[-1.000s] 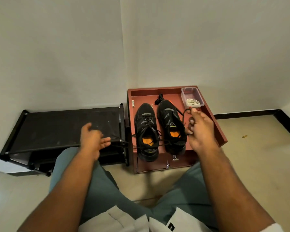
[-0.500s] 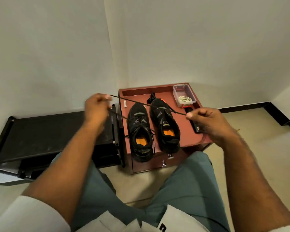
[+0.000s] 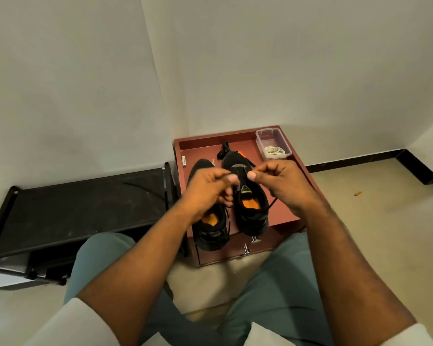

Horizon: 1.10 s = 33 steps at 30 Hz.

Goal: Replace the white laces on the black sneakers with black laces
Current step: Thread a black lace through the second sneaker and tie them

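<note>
Pinched between thumb and forefinger, the left hand (image 3: 208,188) and right hand (image 3: 283,183) meet at frame centre, apparently each holding an end of a black lace (image 3: 273,203), likely to even its ends above the black sneakers (image 3: 250,208). Both sneakers rest on a red cabinet (image 3: 285,216). Farther back, upper right, a clear box (image 3: 284,142) holds the white laces (image 3: 274,151).

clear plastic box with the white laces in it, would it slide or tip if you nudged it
The small clear plastic box looks thin-walled and holds only a loose bundle of white laces, so it is probably very light. It sits low and flat on the smooth reddish-brown cabinet top, so a nudge would likely slide it rather than tip it. The laces would probably just flop about inside.
</note>
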Tool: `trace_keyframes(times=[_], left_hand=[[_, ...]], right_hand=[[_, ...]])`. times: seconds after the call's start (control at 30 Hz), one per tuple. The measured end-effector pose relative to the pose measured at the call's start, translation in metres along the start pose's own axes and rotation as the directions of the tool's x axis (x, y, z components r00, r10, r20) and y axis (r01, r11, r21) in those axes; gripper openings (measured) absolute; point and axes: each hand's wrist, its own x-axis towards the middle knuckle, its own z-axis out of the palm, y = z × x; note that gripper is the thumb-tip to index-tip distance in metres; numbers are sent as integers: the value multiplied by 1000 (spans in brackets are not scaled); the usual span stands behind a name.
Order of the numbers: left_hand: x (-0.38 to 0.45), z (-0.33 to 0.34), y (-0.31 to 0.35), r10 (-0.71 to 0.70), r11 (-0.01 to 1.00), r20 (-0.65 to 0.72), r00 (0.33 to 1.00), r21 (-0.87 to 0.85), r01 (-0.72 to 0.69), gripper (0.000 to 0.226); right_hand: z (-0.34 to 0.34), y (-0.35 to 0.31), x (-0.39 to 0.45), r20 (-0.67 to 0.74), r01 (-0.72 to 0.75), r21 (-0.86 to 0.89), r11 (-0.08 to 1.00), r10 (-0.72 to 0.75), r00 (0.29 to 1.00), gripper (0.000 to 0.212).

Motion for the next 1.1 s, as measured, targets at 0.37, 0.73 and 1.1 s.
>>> trace_keyframes(times=[0.37, 0.73, 1.1], left_hand=[[49, -82, 22, -182, 882, -136, 974, 415, 223, 84], [108, -32, -5, -101, 994, -126, 987, 21, 105, 13], [177, -71, -25, -62, 968, -583, 810, 163, 192, 40]], right_hand=[[-52, 27, 18, -162, -84, 14, 996, 85, 983, 20], [-55, 65, 60, -86, -140, 54, 989, 145, 986, 9], [-61, 112, 88, -237, -260, 210, 943, 307, 922, 15]])
